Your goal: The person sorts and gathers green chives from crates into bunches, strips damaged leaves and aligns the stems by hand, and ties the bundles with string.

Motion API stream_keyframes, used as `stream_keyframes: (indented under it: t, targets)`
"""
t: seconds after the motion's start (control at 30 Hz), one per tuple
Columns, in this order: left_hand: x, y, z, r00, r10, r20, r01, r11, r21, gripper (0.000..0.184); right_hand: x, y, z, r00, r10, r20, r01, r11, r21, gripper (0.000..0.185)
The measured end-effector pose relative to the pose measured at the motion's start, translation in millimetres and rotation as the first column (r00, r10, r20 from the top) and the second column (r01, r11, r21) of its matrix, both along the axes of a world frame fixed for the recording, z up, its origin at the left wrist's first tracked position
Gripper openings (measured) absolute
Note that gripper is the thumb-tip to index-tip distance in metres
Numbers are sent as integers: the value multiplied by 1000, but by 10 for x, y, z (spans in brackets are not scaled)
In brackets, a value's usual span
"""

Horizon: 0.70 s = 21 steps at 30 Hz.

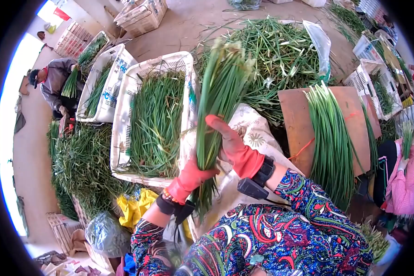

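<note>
A thick bunch of garlic chives (223,87) stands nearly upright in front of me, its pale, brownish ends at the top. Low on the bunch, my left hand (191,179) in a coral glove is closed round the stems. My right hand (239,149), gloved alike, is at the bunch's right side with one digit across the front; its other fingers are partly hidden behind the leaves. To the right, a bunch of cleaned-looking chives (329,138) with white ends lies over a brown board (294,124).
A white crate (119,152) of chives stands left of the bunch. Behind it lies a heap of loose leaves (280,64). A white sack (255,126) is under my hands. Other people hold chives at far left (55,83) and far right (405,184).
</note>
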<state>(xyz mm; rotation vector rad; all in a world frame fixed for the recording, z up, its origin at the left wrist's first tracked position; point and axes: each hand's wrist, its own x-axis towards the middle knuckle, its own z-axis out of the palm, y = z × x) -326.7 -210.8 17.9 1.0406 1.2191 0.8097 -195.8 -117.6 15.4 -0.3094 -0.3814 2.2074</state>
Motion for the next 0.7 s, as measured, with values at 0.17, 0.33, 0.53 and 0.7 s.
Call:
stream_keyframes:
  t: [0.17, 0.33, 0.53, 0.7]
  targets:
    - [-286, -242, 292, 982, 115, 149, -72, 962, -265, 38, 156, 212, 178, 992, 80, -98, -78, 997, 26, 64]
    - [-766, -654, 57, 995, 35, 95, 1, 934, -358, 40, 448, 796, -144, 995, 2, -99, -10, 997, -79, 62]
    - [-793, -950, -217, 986, 147, 81, -101, 904, -416, 45, 548, 1162, -602, 979, 89, 185, -35, 959, -281, 33]
    - [-926, -1159, -606, 960, 277, 44, -237, 884, -403, 43, 1155, 1678, -11, 971, -78, -226, 21, 970, -243, 30]
